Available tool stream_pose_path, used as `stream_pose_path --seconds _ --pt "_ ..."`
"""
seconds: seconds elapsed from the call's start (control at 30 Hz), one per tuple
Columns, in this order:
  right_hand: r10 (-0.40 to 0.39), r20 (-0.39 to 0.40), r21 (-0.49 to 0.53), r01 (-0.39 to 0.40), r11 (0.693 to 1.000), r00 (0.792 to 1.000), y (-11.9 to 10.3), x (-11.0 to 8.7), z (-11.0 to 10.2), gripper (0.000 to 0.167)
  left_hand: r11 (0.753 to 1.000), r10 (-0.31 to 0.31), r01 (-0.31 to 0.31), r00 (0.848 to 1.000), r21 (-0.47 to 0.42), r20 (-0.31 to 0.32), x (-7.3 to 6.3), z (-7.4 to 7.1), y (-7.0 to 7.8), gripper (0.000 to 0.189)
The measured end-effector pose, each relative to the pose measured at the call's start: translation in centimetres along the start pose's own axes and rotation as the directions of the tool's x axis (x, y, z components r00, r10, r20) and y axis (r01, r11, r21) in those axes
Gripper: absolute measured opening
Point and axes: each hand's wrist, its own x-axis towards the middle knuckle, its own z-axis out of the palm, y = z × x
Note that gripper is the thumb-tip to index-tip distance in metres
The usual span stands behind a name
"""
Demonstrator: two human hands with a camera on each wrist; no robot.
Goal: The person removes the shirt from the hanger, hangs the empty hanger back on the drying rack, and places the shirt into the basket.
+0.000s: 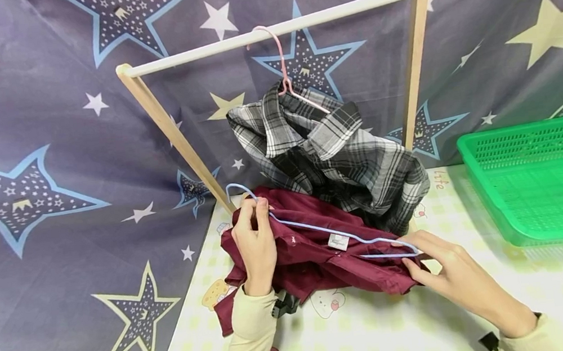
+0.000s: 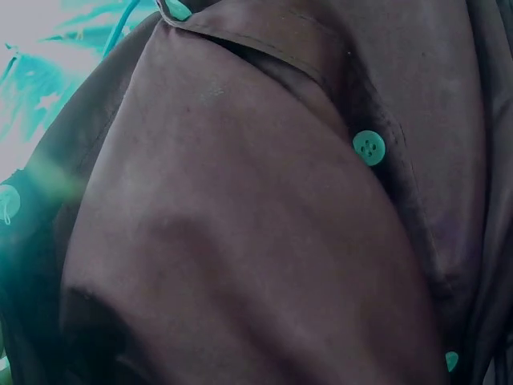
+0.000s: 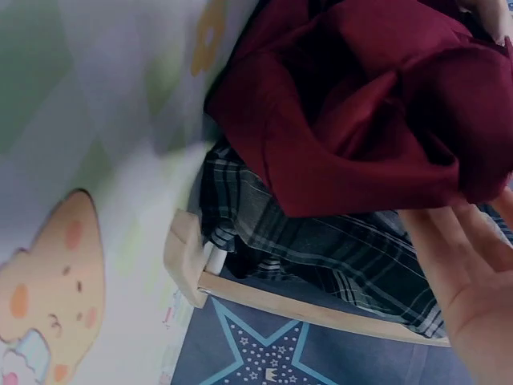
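A blue clothes hanger [image 1: 327, 230] lies slanted in the neck opening of a maroon shirt [image 1: 300, 264], whose white label [image 1: 339, 242] shows. My left hand [image 1: 256, 246] pinches the hanger below its hook, at the shirt's left side. At the hanger's other end, my right hand [image 1: 448, 267] grips the shirt's edge with thumb and fingers around the hanger tip. From the right wrist, the right hand [image 3: 465, 281] reaches under the maroon cloth [image 3: 361, 120]. Shirt fabric [image 2: 232, 200] with a button [image 2: 369, 147] fills the left wrist view, hiding the left hand.
Behind the maroon shirt, a black-and-white plaid shirt [image 1: 329, 142] hangs on a pink hanger [image 1: 281, 57] from the rack's white bar [image 1: 347, 10]. A green basket [image 1: 497, 200] stands at the right on the patterned tablecloth [image 1: 378, 330]. Star-printed cloth [image 1: 44, 300] hangs behind.
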Motion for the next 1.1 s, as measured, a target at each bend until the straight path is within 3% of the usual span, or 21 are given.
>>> stream_pose_path --seconds 0.23,0.47,0.77,1.1 --pt "-0.043 -0.040 -0.073 0.040 0.997 0.998 -0.5 0.8 -0.6 0.051 0.998 0.009 -0.008 1.000 -0.058 0.017 -0.3 0.1 -0.1 0.021" --pt "-0.154 -0.127 -0.027 0.152 0.988 0.980 -1.2 2.3 0.0 0.042 0.997 0.006 -0.001 0.998 -0.083 0.059 -0.7 0.5 0.4 0.016" --pt "-0.217 -0.081 -0.033 0.215 0.976 0.973 -2.0 3.7 1.1 0.033 0.988 0.026 -0.012 0.996 -0.154 0.089 -0.8 0.4 4.4 0.016" --pt "-0.211 -0.071 -0.110 0.202 0.973 0.975 -2.0 3.7 1.9 0.025 0.988 0.004 0.012 0.995 -0.157 0.099 -1.0 0.3 4.7 0.015"
